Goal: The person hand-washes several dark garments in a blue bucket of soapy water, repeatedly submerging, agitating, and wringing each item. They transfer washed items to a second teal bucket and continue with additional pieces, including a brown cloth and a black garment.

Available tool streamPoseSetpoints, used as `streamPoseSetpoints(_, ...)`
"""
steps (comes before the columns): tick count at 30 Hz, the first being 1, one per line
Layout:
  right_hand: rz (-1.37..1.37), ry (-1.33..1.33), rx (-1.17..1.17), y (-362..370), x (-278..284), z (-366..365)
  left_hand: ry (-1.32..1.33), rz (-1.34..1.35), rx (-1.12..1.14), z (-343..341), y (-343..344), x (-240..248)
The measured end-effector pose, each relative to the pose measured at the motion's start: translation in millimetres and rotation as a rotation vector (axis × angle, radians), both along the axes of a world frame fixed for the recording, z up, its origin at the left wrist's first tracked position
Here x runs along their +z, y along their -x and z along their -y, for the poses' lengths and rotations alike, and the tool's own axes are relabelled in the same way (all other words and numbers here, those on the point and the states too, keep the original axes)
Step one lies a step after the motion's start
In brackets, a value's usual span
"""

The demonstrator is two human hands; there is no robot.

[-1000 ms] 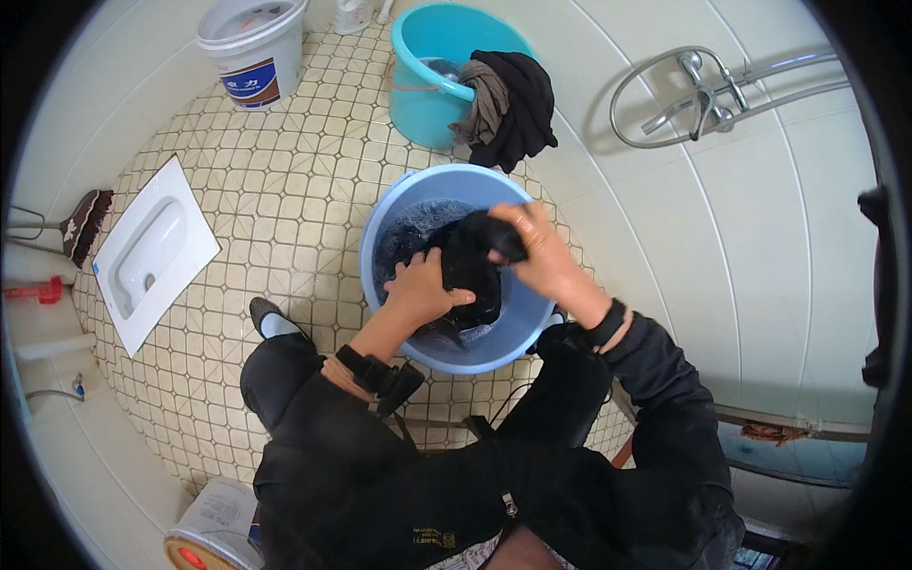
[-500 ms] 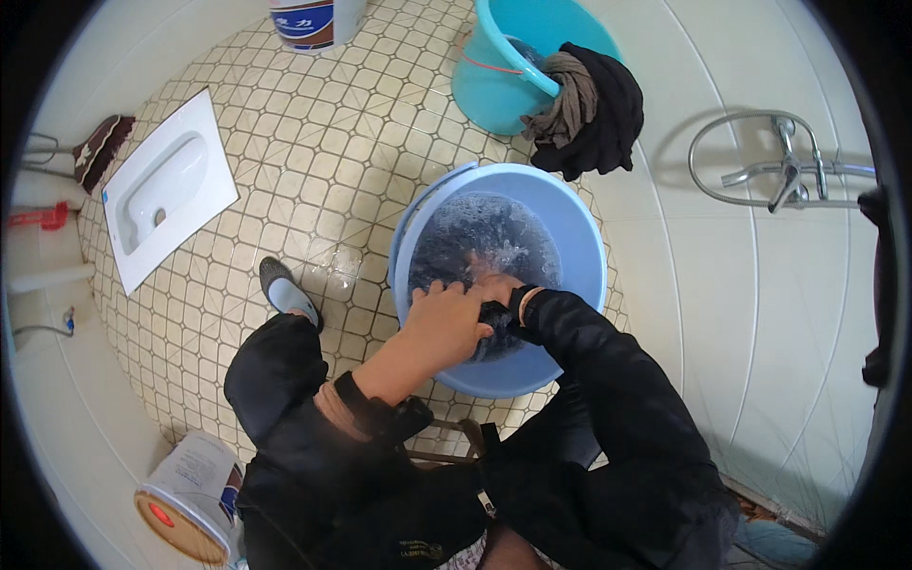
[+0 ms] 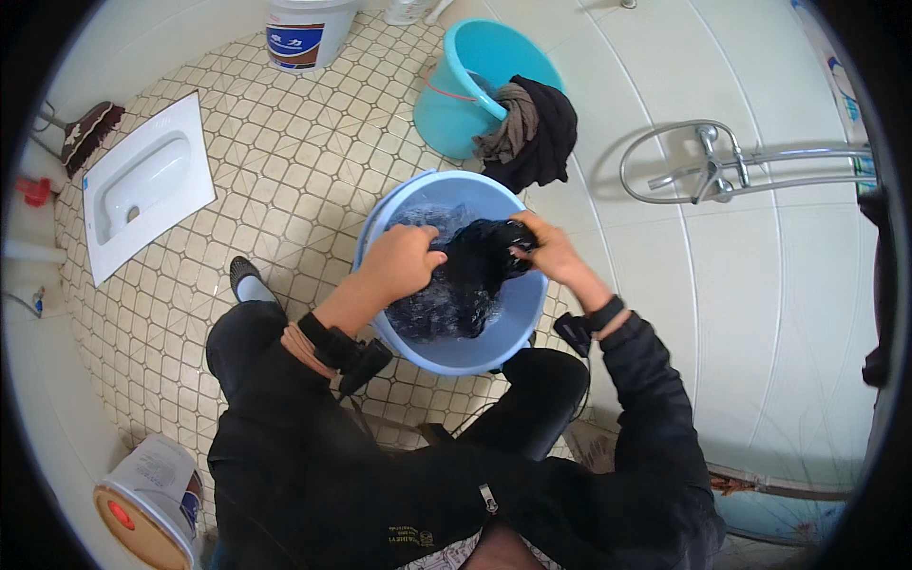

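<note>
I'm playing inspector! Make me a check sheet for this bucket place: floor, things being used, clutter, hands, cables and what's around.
Surface: cream tiled floor with dark grid lines.
Things in use: blue basin, holding bubbly water and a dark wet cloth.
Clutter: teal bucket, grey-brown cloth and black cloth over its rim; white bucket farther back; lidded bucket at lower left.
Hands: right hand grips the wet cloth; left hand is over the basin, its grip unclear.
Cables: a thin cord seems to hang near the right wrist.
Surroundings: squat toilet at left; shower mixer on the right wall.
</note>
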State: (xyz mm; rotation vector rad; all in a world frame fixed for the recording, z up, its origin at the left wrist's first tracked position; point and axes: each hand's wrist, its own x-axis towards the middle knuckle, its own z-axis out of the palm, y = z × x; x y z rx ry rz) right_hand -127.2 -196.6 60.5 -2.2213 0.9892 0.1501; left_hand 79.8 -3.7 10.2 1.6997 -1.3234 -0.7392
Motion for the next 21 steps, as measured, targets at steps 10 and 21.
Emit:
streamPoseSetpoints(10,0.131,0.443,-0.031,0.6,215.9,-90.3,-0.108,-0.045,-0.075,-7.9,0.6,5.9)
streamPoseSetpoints(21,-0.125,0.041,0.090,6.7,-102.5,-48.0,-0.160,0.002,-0.089,-10.9,2.7,5.5)
